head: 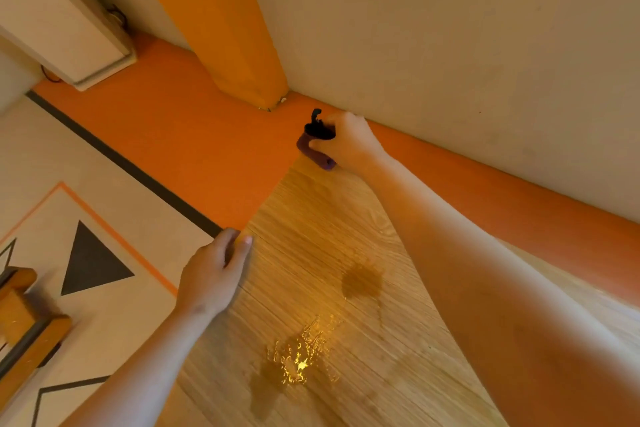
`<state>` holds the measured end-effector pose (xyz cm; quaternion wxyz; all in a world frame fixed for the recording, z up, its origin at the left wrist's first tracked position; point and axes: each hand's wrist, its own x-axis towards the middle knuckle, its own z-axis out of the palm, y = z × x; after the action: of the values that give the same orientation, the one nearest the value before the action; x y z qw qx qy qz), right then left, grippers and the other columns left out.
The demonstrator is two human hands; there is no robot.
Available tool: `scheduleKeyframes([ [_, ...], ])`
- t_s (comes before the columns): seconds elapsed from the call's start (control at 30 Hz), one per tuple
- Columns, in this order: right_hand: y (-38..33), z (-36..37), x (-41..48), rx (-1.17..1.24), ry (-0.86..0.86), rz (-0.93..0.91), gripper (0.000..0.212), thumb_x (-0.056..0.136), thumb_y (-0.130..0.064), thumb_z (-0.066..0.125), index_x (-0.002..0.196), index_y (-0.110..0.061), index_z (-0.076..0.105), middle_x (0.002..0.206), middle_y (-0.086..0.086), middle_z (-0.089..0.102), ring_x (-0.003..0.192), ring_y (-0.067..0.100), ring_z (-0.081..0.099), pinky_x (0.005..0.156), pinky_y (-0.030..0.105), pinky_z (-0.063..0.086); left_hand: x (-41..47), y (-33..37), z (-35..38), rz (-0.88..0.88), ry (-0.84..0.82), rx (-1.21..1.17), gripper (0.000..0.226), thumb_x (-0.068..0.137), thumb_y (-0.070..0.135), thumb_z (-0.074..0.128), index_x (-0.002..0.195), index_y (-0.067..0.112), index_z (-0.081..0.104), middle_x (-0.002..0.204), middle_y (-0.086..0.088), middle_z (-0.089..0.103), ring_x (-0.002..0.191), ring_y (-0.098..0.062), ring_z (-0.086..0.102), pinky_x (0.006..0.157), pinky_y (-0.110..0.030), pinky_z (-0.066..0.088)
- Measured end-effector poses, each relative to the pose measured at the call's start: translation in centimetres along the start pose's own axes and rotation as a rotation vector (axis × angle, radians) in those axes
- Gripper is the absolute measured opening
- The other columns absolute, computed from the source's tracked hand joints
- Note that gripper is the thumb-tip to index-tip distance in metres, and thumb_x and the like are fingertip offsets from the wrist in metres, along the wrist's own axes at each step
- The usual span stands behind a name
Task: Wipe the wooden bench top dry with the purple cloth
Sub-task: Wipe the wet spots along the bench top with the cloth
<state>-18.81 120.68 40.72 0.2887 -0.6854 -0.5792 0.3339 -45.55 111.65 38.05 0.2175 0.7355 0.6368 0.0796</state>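
Head view: my right hand (346, 142) is at the far corner of the counter (346, 236), up by the wall. Its fingers are curled tight around the cloth (317, 151), bunched into a wad and pressed on the wood at that corner. A dark bit sticks out the top of my fist; can't tell what it is. Bunching gives me a firm pad to push with, and starting at the far end lets me pull the wet toward me.

My left hand (213, 274) sits on the counter's left edge, fingers loosely bent, thumb on the wood, holding nothing. Probably bracing me while I lean in.

Puddle (294, 360) glints near me, and a dark damp patch (362, 279) lies between it and the cloth. Both well apart from the cloth, so most wiping is left.
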Motion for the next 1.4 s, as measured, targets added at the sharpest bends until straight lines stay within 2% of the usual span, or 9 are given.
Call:
scheduleKeyframes([
  [0.2, -2.5, 4.5, -2.3, -0.133, -0.082, -0.185, 0.013, 0.088, -0.019, 0.062, 0.098, -0.010, 0.062, 0.097, 0.005, 0.062, 0.081, 0.020, 0.059, 0.060, 0.029, 0.048, 0.2, -0.4, -0.1, -0.010, 0.002, -0.002, 0.051, 0.093, 0.056, 0.031, 0.098, 0.015, 0.062, 0.048, -0.004, 0.050, 0.041, -0.016, 0.049, 0.044, -0.027, 0.033],
  [0.33, -0.7, 1.3, -1.3, -0.034, 0.107, -0.005, 0.009, 0.087, -0.017, 0.063, 0.095, -0.013, 0.063, 0.084, -0.003, 0.057, 0.070, 0.011, 0.056, 0.048, 0.019, 0.037, 0.4, -0.3, 0.0, -0.019, -0.015, 0.015, 0.047, 0.096, 0.051, 0.033, 0.106, 0.016, 0.062, 0.044, 0.003, 0.043, 0.039, -0.012, 0.047, 0.043, -0.025, 0.030],
  [0.4, -0.6, 1.4, -1.7, 0.021, 0.168, 0.025, 0.004, 0.087, -0.016, 0.062, 0.091, -0.014, 0.062, 0.080, -0.004, 0.058, 0.066, 0.009, 0.055, 0.049, 0.018, 0.041, 0.4, -0.3, 0.0, -0.009, -0.017, 0.015, 0.045, 0.096, 0.050, 0.033, 0.108, 0.018, 0.062, 0.043, 0.004, 0.042, 0.038, -0.010, 0.047, 0.043, -0.025, 0.030],
  [0.6, -2.5, 5.9, -5.3, -0.032, 0.012, -0.158, 0.003, 0.087, -0.014, 0.060, 0.090, -0.013, 0.061, 0.092, 0.000, 0.058, 0.071, 0.014, 0.058, 0.054, 0.025, 0.046, 0.3, -0.5, -0.1, 0.012, -0.013, -0.042, 0.043, 0.094, 0.053, 0.033, 0.097, 0.023, 0.063, 0.043, 0.004, 0.042, 0.039, -0.009, 0.049, 0.044, -0.025, 0.032],
  [0.7, -0.4, 2.7, -4.4, 0.017, 0.128, -0.013, 0.016, 0.088, -0.017, 0.062, 0.104, -0.014, 0.064, 0.100, 0.002, 0.063, 0.078, 0.013, 0.060, 0.062, 0.025, 0.052, 0.5, -0.8, 0.1, 0.031, -0.003, -0.032, 0.046, 0.093, 0.057, 0.031, 0.093, 0.024, 0.063, 0.043, 0.003, 0.043, 0.039, -0.010, 0.047, 0.045, -0.026, 0.031],
  [0.83, 0.6, 1.7, -4.8, 0.070, 0.287, 0.096, 0.011, 0.086, -0.015, 0.064, 0.096, -0.010, 0.065, 0.095, 0.004, 0.063, 0.076, 0.016, 0.058, 0.059, 0.027, 0.051, 0.6, -1.0, 0.3, 0.029, -0.011, -0.033, 0.043, 0.096, 0.051, 0.034, 0.098, 0.020, 0.064, 0.043, 0.004, 0.042, 0.040, -0.010, 0.047, 0.045, -0.026, 0.033],
  [1.03, -3.8, 7.9, -7.8, -0.080, 0.061, -0.163, 0.020, 0.088, -0.018, 0.059, 0.106, -0.008, 0.063, 0.108, 0.007, 0.059, 0.098, 0.022, 0.055, 0.071, 0.029, 0.047, 0.4, -0.6, 0.1, 0.048, 0.005, -0.071, 0.044, 0.095, 0.051, 0.035, 0.083, 0.019, 0.062, 0.053, 0.002, 0.054, 0.045, -0.011, 0.052, 0.046, -0.027, 0.034],
  [1.27, 1.7, 1.4, -6.0, -0.034, 0.386, 0.140, 0.027, 0.085, -0.022, 0.066, 0.110, -0.012, 0.064, 0.107, 0.007, 0.056, 0.105, 0.026, 0.049, 0.080, 0.033, 0.043, 0.6, -1.1, 0.4, 0.066, -0.003, -0.061, 0.049, 0.095, 0.054, 0.035, 0.072, 0.016, 0.056, 0.045, 0.002, 0.041, 0.036, -0.013, 0.039, 0.043, -0.028, 0.030],
  [1.4, -2.0, 6.4, -7.6, 0.000, 0.191, 0.007, 0.028, 0.087, -0.023, 0.063, 0.114, -0.016, 0.062, 0.110, 0.005, 0.058, 0.099, 0.023, 0.057, 0.081, 0.035, 0.053, 0.5, -1.0, 0.2, 0.072, -0.003, -0.062, 0.048, 0.097, 0.050, 0.036, 0.078, 0.013, 0.059, 0.052, -0.007, 0.051, 0.044, -0.022, 0.049, 0.046, -0.032, 0.035],
])
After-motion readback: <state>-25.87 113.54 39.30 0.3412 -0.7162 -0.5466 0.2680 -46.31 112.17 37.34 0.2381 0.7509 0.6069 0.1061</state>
